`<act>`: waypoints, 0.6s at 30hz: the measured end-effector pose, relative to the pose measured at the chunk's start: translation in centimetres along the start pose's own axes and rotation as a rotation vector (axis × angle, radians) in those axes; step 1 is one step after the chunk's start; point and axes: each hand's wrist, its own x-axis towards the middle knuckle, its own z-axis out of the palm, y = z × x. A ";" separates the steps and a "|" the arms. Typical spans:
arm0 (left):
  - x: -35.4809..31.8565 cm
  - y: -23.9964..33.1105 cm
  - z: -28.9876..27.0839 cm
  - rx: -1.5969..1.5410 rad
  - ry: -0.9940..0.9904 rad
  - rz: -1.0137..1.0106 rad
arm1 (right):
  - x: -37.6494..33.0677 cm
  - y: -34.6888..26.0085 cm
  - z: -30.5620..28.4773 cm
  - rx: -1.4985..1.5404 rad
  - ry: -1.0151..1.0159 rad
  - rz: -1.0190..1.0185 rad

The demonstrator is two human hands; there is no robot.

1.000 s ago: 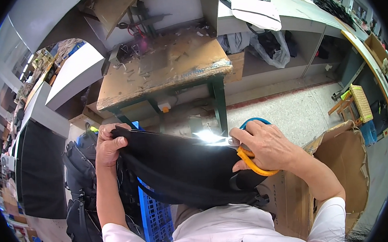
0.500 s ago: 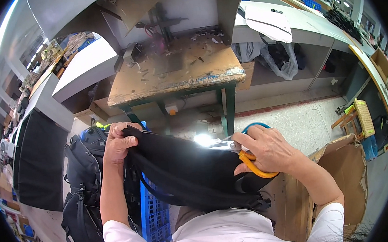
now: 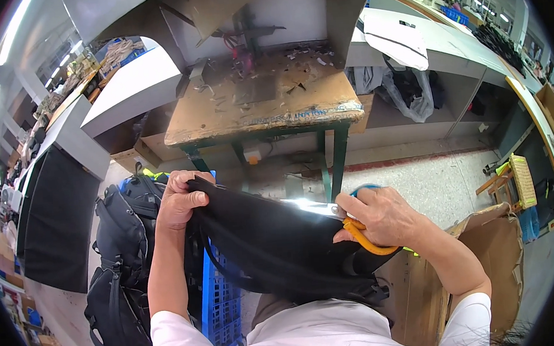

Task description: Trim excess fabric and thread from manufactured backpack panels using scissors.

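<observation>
My left hand (image 3: 184, 195) pinches the upper left corner of a black fabric piece (image 3: 269, 238), thumb on the near side. The fabric stretches across my lap, with a strap loop hanging below its left part and a small dark buckle-like end at the lower right. In my right hand (image 3: 382, 214) is a pair of scissors (image 3: 321, 208) with one orange and one blue handle loop. Their shiny blades point left along the fabric's upper edge and look nearly closed. Whether they touch the cloth I cannot tell.
Ahead stands a worn wooden work table (image 3: 222, 119) with green legs and scattered scraps. Black backpacks (image 3: 125, 248) are piled at my left beside a blue plastic crate (image 3: 221, 299). An open cardboard box (image 3: 489, 267) is at my right, with a small wooden stool (image 3: 515, 179) beyond it.
The view has shifted a little, moving the table right in the picture. The scissor blades, angled along the fabric edge, show more clearly now. Both hands keep their holds.
</observation>
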 end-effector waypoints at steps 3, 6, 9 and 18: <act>0.0 -0.4 -0.6 0.019 -0.009 -0.010 | 0.0 0.2 0.2 0.018 -0.082 0.053; 0.1 -0.3 -0.6 0.002 -0.019 -0.026 | 0.1 0.3 0.1 0.150 -0.036 0.039; 0.3 -0.1 -0.1 -0.024 -0.042 -0.017 | 0.3 -0.4 -0.9 0.225 -0.076 0.129; 0.7 0.0 0.8 -0.002 -0.080 -0.015 | 1.8 -1.8 -2.0 0.146 -0.212 0.188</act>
